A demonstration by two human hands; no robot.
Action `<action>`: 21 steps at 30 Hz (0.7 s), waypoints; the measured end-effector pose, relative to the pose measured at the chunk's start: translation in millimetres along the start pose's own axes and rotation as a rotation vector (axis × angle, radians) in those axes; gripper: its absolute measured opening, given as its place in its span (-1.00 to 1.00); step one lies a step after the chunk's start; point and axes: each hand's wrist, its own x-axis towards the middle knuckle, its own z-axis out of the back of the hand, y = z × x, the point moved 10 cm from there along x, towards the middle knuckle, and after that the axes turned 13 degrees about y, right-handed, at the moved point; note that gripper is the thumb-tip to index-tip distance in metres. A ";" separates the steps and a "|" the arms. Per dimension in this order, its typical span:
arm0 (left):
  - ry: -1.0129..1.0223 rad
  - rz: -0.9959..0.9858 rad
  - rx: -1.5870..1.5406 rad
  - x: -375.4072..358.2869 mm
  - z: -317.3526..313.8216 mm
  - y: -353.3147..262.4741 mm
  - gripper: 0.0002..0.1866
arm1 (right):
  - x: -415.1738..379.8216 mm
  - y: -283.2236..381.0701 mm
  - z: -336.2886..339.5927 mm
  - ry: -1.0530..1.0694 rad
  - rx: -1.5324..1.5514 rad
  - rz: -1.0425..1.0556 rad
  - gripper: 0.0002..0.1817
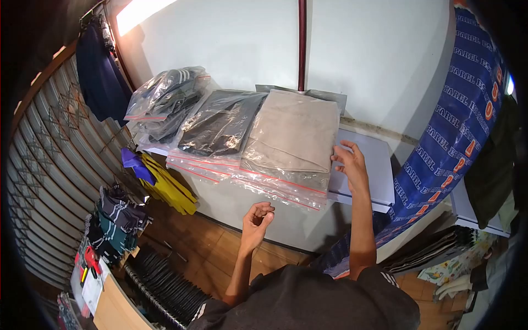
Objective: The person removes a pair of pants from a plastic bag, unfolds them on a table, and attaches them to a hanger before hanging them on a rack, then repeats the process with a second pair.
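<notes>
A beige folded garment in a clear zip bag (294,132) lies on top of the white shelf, with its red-striped seal edge towards me. My right hand (352,162) is at the bag's right edge, fingers bent and spread apart. Below the front seal edge, my left hand (256,221) hovers with loosely curled fingers, a gap between thumb and fingertips and nothing in it. Left of the beige one lies a bagged dark folded garment (220,124), its seal overlapping the neighbouring bag. Further left, a pile of bagged dark clothes (170,96) shows white stripes.
The white shelf (368,165) extends to the right, up to a blue printed banner (440,126). Yellow clothing (168,181) hangs at the left. Black hangers (162,283) line a rack below, beside a board with red scissors (92,260). A metal shutter (55,143) stands far left.
</notes>
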 end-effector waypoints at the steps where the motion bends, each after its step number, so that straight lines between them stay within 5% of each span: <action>1: -0.005 0.007 -0.003 -4.1 -4.4 0.4 -0.67 | -2.0 0.3 6.5 -0.021 -0.033 -0.009 -0.33; 8: -0.005 -0.038 -0.030 18.4 27.0 -2.3 -0.70 | 47.3 10.0 -2.9 -0.142 -0.393 0.010 -0.24; 18: -0.054 -0.005 -0.018 9.9 26.3 -0.8 -0.74 | 38.8 1.3 -8.8 0.087 -0.164 0.003 -0.42; 21: -0.143 0.066 -0.066 -1.2 27.6 -1.8 -0.57 | 12.4 2.2 -1.8 0.090 -0.018 0.032 -0.46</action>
